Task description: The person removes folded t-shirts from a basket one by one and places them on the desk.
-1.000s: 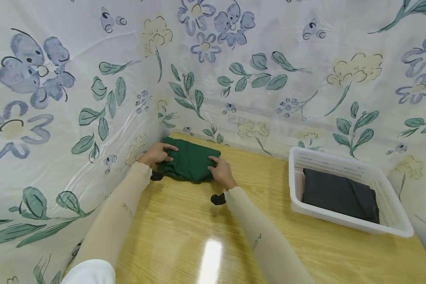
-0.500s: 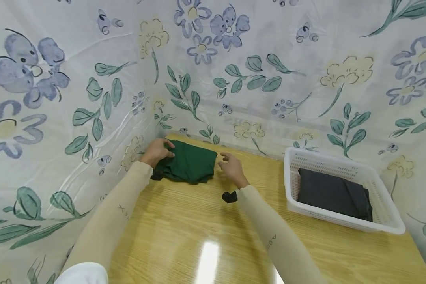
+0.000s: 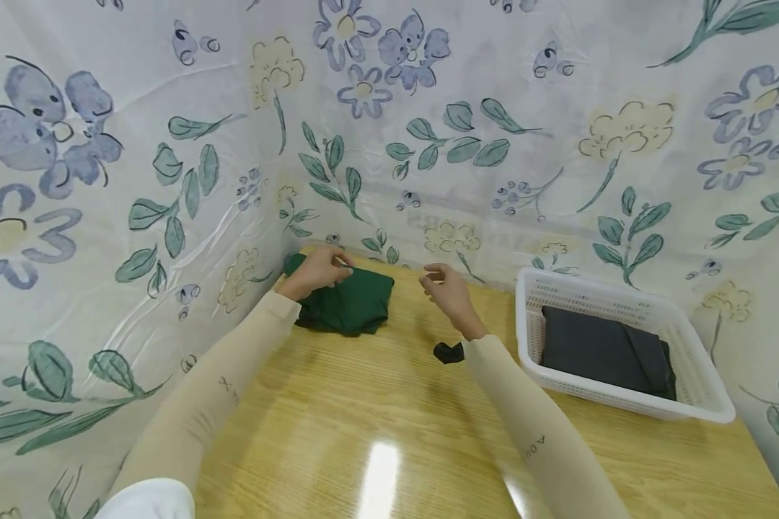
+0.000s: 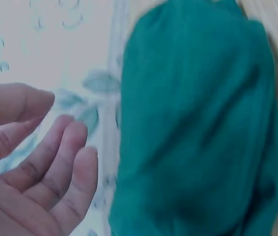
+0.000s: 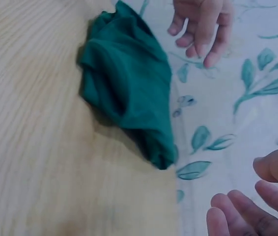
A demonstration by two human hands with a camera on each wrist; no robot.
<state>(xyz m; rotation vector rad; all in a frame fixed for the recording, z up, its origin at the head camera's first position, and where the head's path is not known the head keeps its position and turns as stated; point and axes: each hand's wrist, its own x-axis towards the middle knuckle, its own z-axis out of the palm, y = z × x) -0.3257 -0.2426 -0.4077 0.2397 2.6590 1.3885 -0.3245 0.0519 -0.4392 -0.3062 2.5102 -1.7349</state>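
Note:
A dark green folded cloth [image 3: 357, 301] lies on the wooden table in the back left corner, its near edge uneven. My left hand [image 3: 321, 274] hovers over the cloth's left part with fingers loosely bent. In the left wrist view that hand [image 4: 41, 162] is apart from the green cloth [image 4: 193, 128], nothing between thumb and fingers. My right hand [image 3: 451, 292] is raised to the right of the cloth, relaxed and holding nothing. The right wrist view shows its fingers [image 5: 242, 216] well away from the cloth [image 5: 129, 73].
A white perforated plastic basket [image 3: 526, 324] stands on the right of the table [image 3: 311, 432], with a folded black cloth [image 3: 604, 353] inside. Flower-printed sheeting [image 3: 461, 187] rises behind the table and along its left side.
Both hands have let go of the green cloth and lifted. My right hand has moved off to the right; my left has shifted right above the cloth. The view has turned slightly.

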